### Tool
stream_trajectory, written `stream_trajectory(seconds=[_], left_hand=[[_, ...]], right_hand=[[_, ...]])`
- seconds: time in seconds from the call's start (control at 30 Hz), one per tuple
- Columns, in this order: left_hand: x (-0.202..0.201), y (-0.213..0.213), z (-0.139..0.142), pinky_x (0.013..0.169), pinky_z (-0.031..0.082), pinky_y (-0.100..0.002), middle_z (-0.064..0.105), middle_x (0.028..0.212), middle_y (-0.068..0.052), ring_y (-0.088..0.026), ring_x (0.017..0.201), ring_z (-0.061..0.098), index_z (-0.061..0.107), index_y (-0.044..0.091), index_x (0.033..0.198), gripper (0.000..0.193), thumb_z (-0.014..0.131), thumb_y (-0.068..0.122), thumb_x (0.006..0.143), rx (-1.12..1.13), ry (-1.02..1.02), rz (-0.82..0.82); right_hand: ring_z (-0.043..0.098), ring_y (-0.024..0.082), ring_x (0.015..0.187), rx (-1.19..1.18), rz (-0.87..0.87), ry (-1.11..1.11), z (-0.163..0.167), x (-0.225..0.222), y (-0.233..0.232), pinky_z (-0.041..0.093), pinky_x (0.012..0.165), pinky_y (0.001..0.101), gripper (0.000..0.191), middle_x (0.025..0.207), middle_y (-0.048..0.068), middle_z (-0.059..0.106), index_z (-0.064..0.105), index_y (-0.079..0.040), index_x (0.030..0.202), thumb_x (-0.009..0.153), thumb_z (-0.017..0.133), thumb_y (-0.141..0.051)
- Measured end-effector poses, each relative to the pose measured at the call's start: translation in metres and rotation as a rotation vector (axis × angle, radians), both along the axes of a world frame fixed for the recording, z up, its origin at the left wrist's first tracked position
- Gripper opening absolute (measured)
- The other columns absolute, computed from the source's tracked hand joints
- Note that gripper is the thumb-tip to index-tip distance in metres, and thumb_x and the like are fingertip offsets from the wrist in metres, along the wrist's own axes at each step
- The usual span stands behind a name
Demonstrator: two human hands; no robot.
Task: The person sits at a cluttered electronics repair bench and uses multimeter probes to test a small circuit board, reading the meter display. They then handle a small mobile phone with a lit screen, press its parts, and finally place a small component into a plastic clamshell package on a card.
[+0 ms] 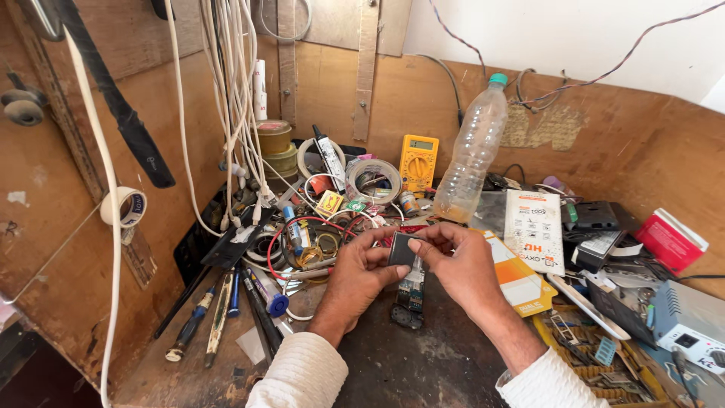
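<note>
Head view looks down on one cluttered wooden workbench (423, 363), so biggest stuff first: one clear plastic bottle (472, 151) with a teal cap standing at the back, one yellow multimeter (418, 160) propped just left of it, and two white tape rolls (371, 180) nearby. Both hands meet mid-bench, left hand (355, 276) and right hand (459, 264) pinching one small dark flat part (402, 249) between fingertips. Right below it sits what looks like one circuit board (410, 298), hard to tell.
</note>
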State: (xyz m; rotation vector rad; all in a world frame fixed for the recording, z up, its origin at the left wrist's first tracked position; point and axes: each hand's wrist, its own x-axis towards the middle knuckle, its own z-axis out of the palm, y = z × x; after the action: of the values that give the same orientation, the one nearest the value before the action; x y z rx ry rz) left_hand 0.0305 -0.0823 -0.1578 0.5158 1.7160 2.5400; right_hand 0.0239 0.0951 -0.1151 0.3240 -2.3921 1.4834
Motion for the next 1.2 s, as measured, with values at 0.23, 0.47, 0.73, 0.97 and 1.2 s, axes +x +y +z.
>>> stream_trajectory(seconds=[0.23,0.47,0.73,0.97,1.2], left_hand=[[-0.004,-0.001,-0.011,0.075,0.060,-0.023,0.079,0.100,-0.011,-0.012,0.086,0.073,0.066,-0.004,0.127,0.048,0.074,-0.010,0.080,-0.053,0.026,-0.016],[-0.011,0.005,-0.023,0.064,0.061,-0.027,0.076,0.094,-0.011,-0.016,0.079,0.073,0.068,-0.007,0.125,0.038,0.071,-0.005,0.087,-0.051,0.008,-0.075],[0.002,0.003,-0.006,0.068,0.065,-0.029,0.078,0.102,-0.015,-0.020,0.084,0.077,0.065,-0.005,0.129,0.043,0.071,0.001,0.087,-0.080,-0.043,-0.116],[0.010,0.000,0.005,0.066,0.064,-0.027,0.079,0.103,-0.015,-0.019,0.083,0.077,0.065,-0.006,0.131,0.053,0.080,0.007,0.082,-0.132,-0.037,-0.149],[0.013,-0.004,0.006,0.064,0.063,-0.028,0.077,0.109,-0.014,-0.020,0.083,0.077,0.065,-0.006,0.129,0.051,0.080,0.009,0.083,-0.092,-0.047,-0.183]], right_hand=[[0.061,0.009,0.060,-0.252,0.003,-0.114,0.009,0.008,0.007,0.053,0.052,0.0248,0.019,0.071,0.003,0.069,0.077,0.003,0.093,0.091,0.075,-0.015],[0.061,0.006,0.060,-0.255,0.073,-0.189,0.017,0.017,0.017,0.052,0.051,0.0240,0.020,0.072,0.001,0.068,0.077,-0.001,0.102,0.089,0.074,-0.016],[0.064,0.012,0.057,-0.325,-0.017,-0.161,0.012,0.015,0.027,0.056,0.048,0.0267,0.017,0.072,0.009,0.072,0.076,0.006,0.097,0.085,0.078,-0.006],[0.068,0.017,0.056,-0.286,-0.080,-0.234,0.007,0.017,0.032,0.059,0.048,0.0295,0.018,0.073,0.014,0.072,0.073,0.010,0.094,0.088,0.077,-0.006],[0.069,0.020,0.058,-0.280,-0.077,-0.270,0.011,0.022,0.031,0.061,0.051,0.0311,0.020,0.077,0.016,0.071,0.071,0.012,0.095,0.091,0.073,-0.008]])
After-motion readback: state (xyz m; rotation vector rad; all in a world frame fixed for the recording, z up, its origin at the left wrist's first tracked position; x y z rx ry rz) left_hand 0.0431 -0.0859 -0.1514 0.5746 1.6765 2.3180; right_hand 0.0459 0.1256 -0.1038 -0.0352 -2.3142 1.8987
